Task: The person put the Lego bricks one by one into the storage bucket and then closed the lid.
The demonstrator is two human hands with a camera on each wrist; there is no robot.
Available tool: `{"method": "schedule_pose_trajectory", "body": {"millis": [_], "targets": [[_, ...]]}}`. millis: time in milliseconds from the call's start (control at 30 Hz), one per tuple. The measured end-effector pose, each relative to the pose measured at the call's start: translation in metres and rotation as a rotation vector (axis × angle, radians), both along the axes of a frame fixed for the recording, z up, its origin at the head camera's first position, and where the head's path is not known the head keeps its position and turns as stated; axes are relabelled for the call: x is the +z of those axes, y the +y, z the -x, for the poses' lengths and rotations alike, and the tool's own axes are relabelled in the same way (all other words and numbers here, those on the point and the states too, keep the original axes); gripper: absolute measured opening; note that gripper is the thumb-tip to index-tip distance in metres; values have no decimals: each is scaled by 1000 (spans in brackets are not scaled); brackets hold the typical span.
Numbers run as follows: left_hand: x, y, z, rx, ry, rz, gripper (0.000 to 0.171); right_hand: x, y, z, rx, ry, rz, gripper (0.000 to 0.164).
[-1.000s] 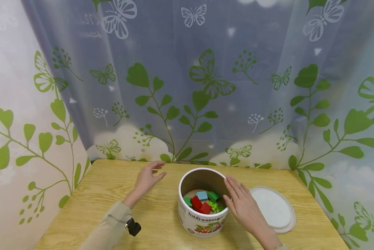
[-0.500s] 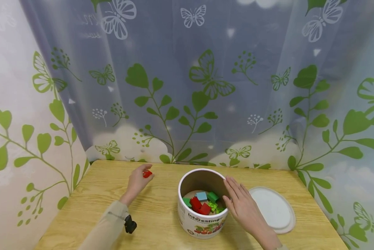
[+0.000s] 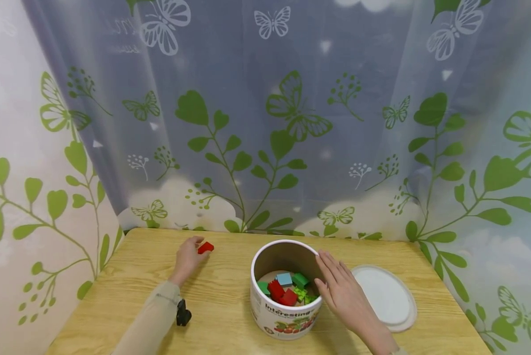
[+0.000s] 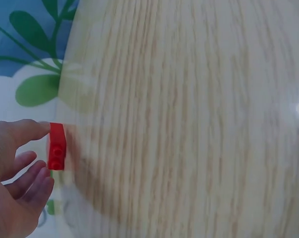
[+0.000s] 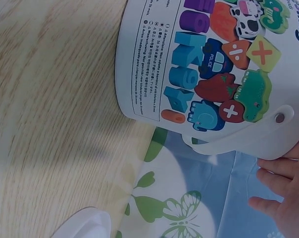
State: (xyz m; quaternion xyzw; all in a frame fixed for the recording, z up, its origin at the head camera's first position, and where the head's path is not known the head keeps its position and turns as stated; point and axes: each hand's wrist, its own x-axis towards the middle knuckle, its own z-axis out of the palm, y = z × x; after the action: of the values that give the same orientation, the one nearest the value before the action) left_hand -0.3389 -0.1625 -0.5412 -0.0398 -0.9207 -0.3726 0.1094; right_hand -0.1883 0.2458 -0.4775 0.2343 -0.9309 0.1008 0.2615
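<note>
At the left of the table, a red toy brick (image 3: 205, 247) is by the fingertips of my left hand (image 3: 187, 259). In the left wrist view the thumb tip touches one end of the red brick (image 4: 57, 148), and the other fingers are loosely bent beside it. An open white tub (image 3: 287, 291) stands at the middle front. Inside it lie several blocks, including a light blue block (image 3: 284, 279), a dark green block (image 3: 300, 280) and red blocks (image 3: 288, 297). My right hand (image 3: 345, 296) rests with straight fingers against the tub's right rim.
A round white lid (image 3: 387, 296) lies on the wooden table (image 3: 230, 315) to the right of the tub. A curtain (image 3: 247, 123) with leaves and butterflies hangs behind the table. The tub's white handle (image 5: 214, 148) hangs at its side.
My left hand brought a red brick into sight and drew left; its fingers have loosened while the brick stays about where it was. My right hand stays at the tub's rim.
</note>
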Motion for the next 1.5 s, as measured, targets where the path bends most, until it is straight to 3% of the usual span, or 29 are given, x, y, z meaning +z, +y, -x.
{"method": "schedule_pose_trajectory", "body": {"millis": [367, 633, 1033, 1500], "targets": [[-7, -3, 6, 2, -72, -14, 45, 1, 0, -1, 0, 2, -6, 52], [-3, 0, 5, -9, -53, -15, 37, 1, -1, -1, -2, 3, -8, 52], [23, 23, -7, -102, -7, -103, 40, 2, -1, -2, -6, 3, 2, 52], [70, 56, -32, -255, 78, -92, 36, 2, -2, -2, -3, 4, 10, 52]]}}
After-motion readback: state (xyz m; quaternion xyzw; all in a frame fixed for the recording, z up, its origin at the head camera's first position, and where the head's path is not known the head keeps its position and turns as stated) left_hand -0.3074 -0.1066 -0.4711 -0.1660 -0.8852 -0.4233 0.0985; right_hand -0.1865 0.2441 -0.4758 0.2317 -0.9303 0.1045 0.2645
